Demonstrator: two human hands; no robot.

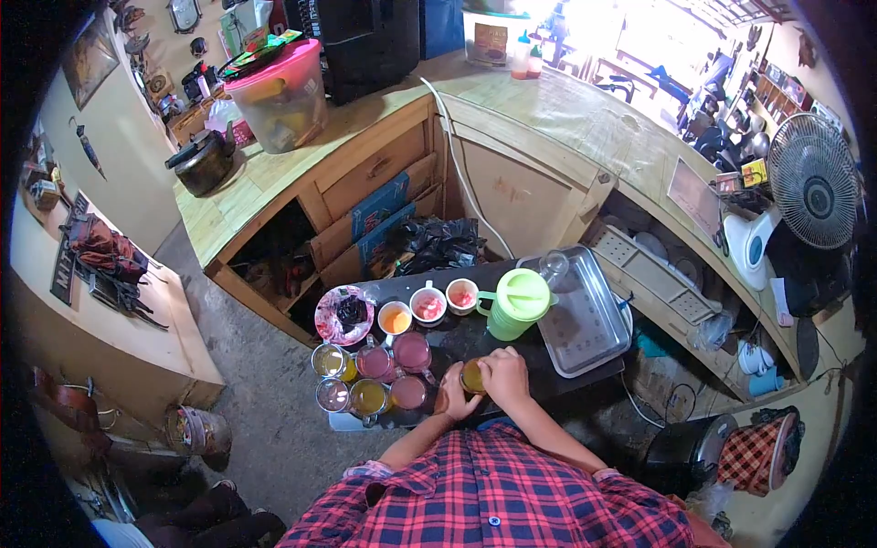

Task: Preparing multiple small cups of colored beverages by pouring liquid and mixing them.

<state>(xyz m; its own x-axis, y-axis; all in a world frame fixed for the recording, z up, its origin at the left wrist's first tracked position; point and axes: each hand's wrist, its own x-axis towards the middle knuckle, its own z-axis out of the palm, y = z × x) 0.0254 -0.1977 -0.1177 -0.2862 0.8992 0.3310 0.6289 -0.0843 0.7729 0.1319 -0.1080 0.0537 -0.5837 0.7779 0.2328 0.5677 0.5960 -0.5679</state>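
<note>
Both of my hands are around a glass of yellowish-brown drink [471, 377] at the near edge of a dark table [449, 346]. My left hand [452, 392] is on its left side, and my right hand [505, 373] wraps it from the right. Left of my hands stand several glass mugs, some with pink drink [408, 392] and some with yellow-green drink [368, 397]. Behind them are cups with pink contents [428, 306] and a cup of orange drink [395, 318]. A light green lidded pitcher [519, 305] stands beyond my right hand.
A metal tray [582, 322] lies at the table's right, with a clear glass [553, 264] at its far corner. A pink-rimmed plate [344, 315] holds a black plastic bag. Beyond runs a wooden counter [384, 109]. A white fan [788, 198] stands at right, a black pot [688, 449] below.
</note>
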